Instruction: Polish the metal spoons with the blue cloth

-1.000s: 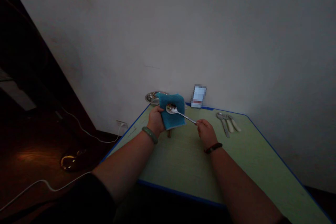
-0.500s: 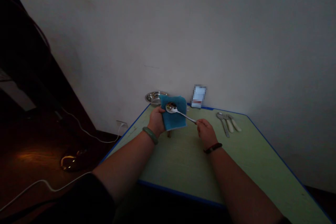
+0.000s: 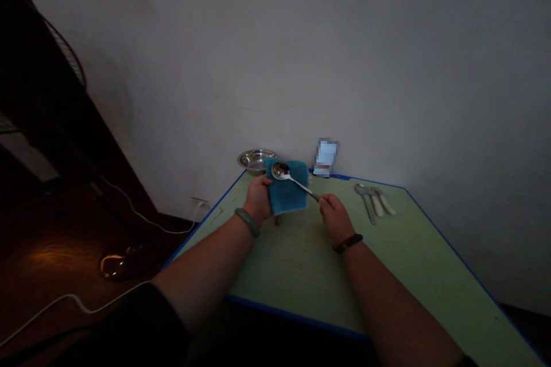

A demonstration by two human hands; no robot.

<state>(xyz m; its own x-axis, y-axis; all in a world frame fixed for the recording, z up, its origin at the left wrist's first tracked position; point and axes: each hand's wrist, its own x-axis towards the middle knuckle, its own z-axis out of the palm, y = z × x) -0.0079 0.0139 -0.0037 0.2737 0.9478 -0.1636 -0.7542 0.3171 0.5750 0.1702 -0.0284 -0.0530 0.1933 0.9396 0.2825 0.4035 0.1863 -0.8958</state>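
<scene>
My left hand (image 3: 258,198) is closed on a blue cloth (image 3: 289,198), thumb at its left edge and the other fingers hidden behind it. A long-handled metal spoon (image 3: 301,186) lies across the front of the cloth, its shiny bowl near the cloth's upper left. My right hand (image 3: 334,215) grips the end of the spoon's handle, fingers wrapped round it. Both hands are above the green table (image 3: 301,275). Just behind the cloth, partly covered by it, is a round metal bowl (image 3: 249,161).
A lit phone (image 3: 326,157) leans on the wall at the table's back edge. To the right lie a metal spoon (image 3: 365,204) and light-handled cutlery (image 3: 382,202). A brown object (image 3: 278,220) shows under the cloth. A white cable (image 3: 142,221) runs to a wall socket at left.
The spoon and my right hand have shifted slightly left and up. The cloth has moved a little to the right; both grips stay the same.
</scene>
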